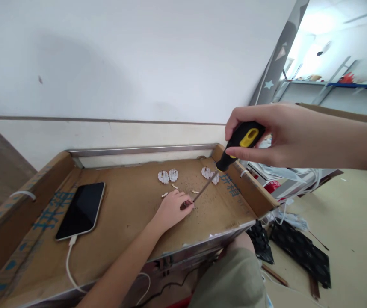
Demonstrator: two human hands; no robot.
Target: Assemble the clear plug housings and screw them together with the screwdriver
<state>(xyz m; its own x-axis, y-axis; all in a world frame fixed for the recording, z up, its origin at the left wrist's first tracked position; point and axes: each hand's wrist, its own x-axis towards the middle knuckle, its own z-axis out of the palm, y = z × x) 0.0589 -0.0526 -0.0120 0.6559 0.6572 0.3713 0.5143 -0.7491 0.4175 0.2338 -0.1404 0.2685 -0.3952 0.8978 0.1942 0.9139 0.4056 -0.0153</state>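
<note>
Brown cardboard tray (32, 209) below a white wall, dark specks across its floor. Far left, one black smartphone (80, 210) with one white charging cable (70, 261). Further right, four white plug housings (163, 176) in two pairs, and three small pale pins (173, 186). Near the middle, left hand (172, 209) curled, fingers closed around one small dark part (186, 205). Just beside it, tip of one black-and-yellow screwdriver (246, 139), handle firmly wrapped by right hand (276, 132). Main risks: shaft slipping into the left fingers, pins scattered by a careless nudge.
</note>
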